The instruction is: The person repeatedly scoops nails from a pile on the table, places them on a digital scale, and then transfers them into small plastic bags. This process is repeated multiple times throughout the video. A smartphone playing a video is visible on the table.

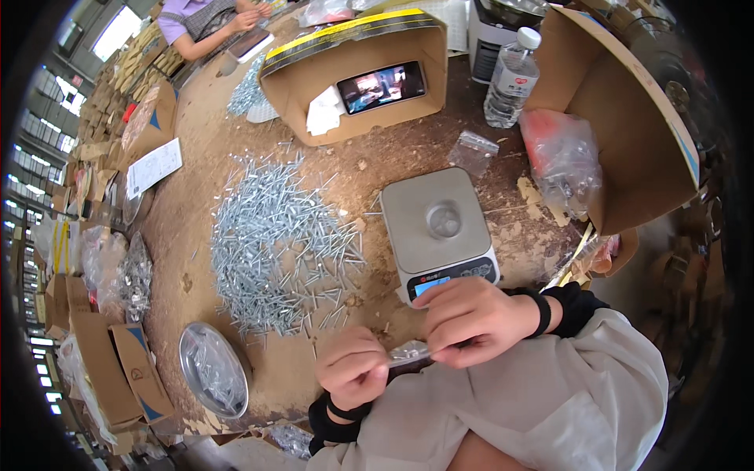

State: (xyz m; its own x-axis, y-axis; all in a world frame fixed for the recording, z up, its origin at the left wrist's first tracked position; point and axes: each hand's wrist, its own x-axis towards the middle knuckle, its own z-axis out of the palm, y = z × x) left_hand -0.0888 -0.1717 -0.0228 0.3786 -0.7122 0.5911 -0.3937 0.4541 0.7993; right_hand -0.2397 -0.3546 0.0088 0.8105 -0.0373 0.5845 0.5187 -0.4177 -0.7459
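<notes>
Bag (pixel 409 352) held just below scale (pixel 410 228); fingers of left hand (pixel 353 367) and right hand (pixel 471 320) pinched opposite ends, apparently for tautness. Cup (pixel 444 220) sat on scale, presumably to contain weighed fasteners (pixel 263 243), heaped leftward.

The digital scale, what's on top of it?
A small clear round cup sits on the digital scale. The right hand covers part of its display; whatever's under the scale is hidden.
</notes>
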